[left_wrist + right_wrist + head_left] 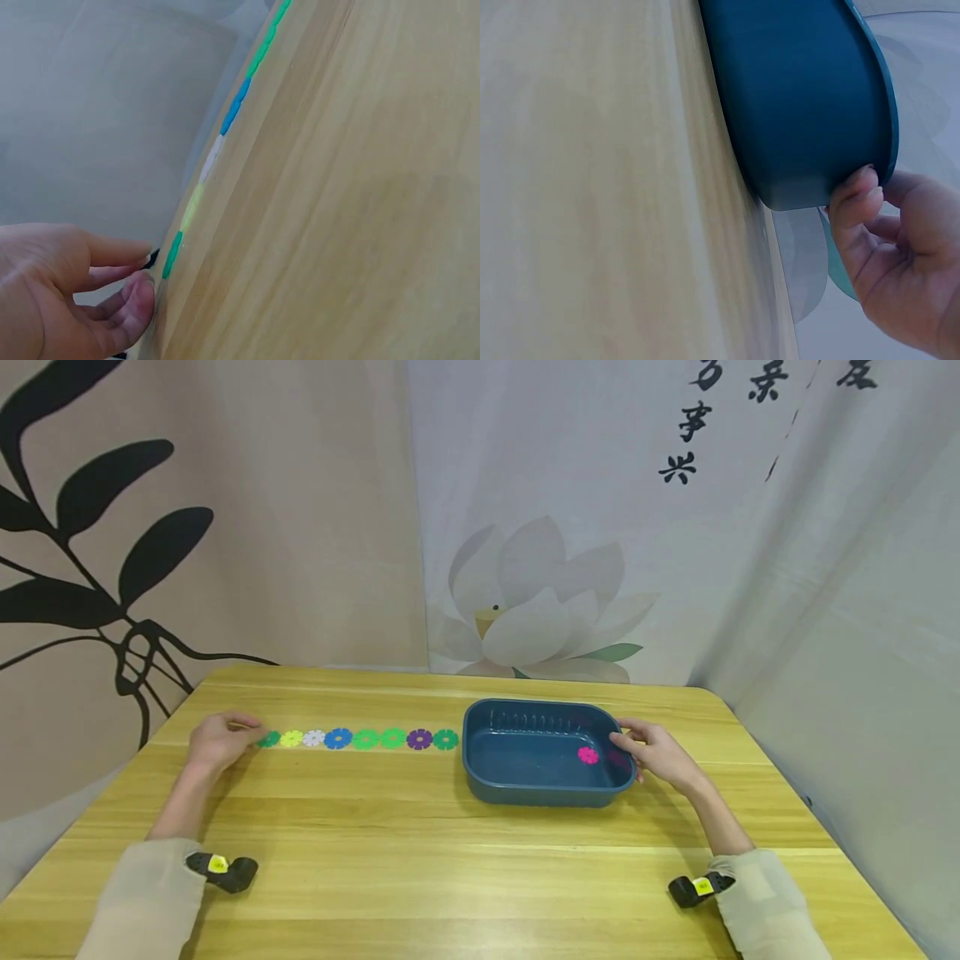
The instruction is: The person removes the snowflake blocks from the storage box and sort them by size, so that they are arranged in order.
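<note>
Several flower-shaped plastic discs lie flat in a row on the wooden table, among them a blue disc [338, 738] and a purple disc [420, 739]. At the row's left end is a dark green disc [172, 255]. Beside it is my left hand [222, 739], its fingertips close to the disc's edge; the left wrist view shows a gap between thumb and forefinger. A dark blue plastic basin [525, 795] stands right of the row, holding a pink disc [588, 756]. My right hand [907, 255] grips the basin's right rim, thumb over the edge and fingers outside.
The light wooden table [420, 877] has rounded far corners. Behind it hangs a curtain [315, 527] printed with black leaves, a lotus and characters. Each sleeve carries a small black wrist camera [232, 873].
</note>
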Action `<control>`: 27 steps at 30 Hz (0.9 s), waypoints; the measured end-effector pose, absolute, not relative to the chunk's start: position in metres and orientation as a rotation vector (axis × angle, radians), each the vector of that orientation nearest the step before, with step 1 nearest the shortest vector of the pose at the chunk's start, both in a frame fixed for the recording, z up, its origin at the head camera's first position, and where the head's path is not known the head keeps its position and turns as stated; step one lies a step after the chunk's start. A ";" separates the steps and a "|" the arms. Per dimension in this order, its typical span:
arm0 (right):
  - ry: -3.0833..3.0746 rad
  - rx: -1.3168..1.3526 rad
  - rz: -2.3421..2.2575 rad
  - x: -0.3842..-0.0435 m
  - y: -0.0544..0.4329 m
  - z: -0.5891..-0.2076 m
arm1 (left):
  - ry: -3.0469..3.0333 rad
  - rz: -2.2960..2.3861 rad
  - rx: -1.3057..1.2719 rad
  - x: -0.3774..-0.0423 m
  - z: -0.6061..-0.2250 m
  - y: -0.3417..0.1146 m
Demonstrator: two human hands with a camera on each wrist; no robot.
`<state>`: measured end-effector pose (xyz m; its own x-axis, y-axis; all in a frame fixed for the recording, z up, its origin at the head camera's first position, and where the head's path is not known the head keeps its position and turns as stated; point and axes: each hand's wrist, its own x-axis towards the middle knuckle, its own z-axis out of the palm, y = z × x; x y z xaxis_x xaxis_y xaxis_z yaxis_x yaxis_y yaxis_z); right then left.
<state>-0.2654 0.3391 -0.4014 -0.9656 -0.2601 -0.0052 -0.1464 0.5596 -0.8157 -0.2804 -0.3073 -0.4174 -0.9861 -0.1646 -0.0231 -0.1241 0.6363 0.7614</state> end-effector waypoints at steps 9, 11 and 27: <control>2.658 -0.354 -1.386 -0.266 0.339 -0.403 | -2.741 -1.274 0.140 -0.278 -0.404 -0.290; 2.658 -0.352 -1.388 -0.266 0.339 -0.403 | -2.736 -1.275 0.100 -0.277 -0.399 -0.282; 2.667 -0.344 -1.376 -0.265 0.338 -0.401 | -2.670 -1.457 -0.209 -0.273 -0.376 -0.213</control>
<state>-0.2647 0.3384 -0.4014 -0.9669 -0.2550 -0.0030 -0.1454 0.5610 -0.8150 -0.2730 -0.2127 -0.3756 -0.9863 0.0758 0.1465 0.1642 0.5348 0.8289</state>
